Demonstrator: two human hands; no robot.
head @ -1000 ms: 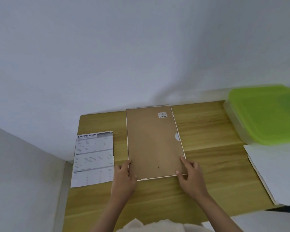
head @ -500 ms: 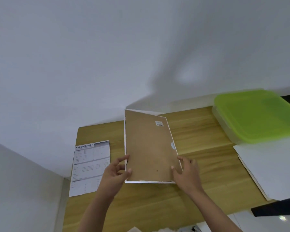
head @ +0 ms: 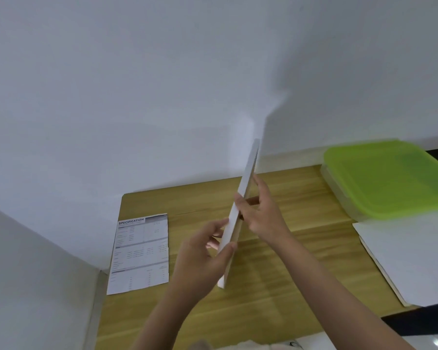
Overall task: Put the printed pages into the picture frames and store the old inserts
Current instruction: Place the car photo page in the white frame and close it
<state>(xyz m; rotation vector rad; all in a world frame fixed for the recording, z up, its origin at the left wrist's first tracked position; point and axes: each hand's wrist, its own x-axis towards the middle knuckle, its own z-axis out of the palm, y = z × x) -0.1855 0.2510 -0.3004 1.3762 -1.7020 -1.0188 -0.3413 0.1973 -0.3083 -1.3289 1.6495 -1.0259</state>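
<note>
We've got the picture frame [head: 240, 215] up off the tabletop [head: 288, 261], turned nearly edge-on to us, its far end tipped up and away toward the wall [head: 162, 97]. Left hand [head: 200, 258] holds it near the lower end, thumb on the near edge, fingers [head: 214, 245] curled round the left face. Right hand [head: 262, 213] grips further up from the right side, thumb wrapped over the edge, fingers behind the frame & mostly hidden. The printed page [head: 141, 253] headed SPECIFICATION lies flat at left, near the tabletop's left edge, apart from both hands. At right, a green-lidded box [head: 390, 178] w/ white sheets [head: 410, 256] in front of it, well apart from the frame. Bare wood shows beneath and between.
</note>
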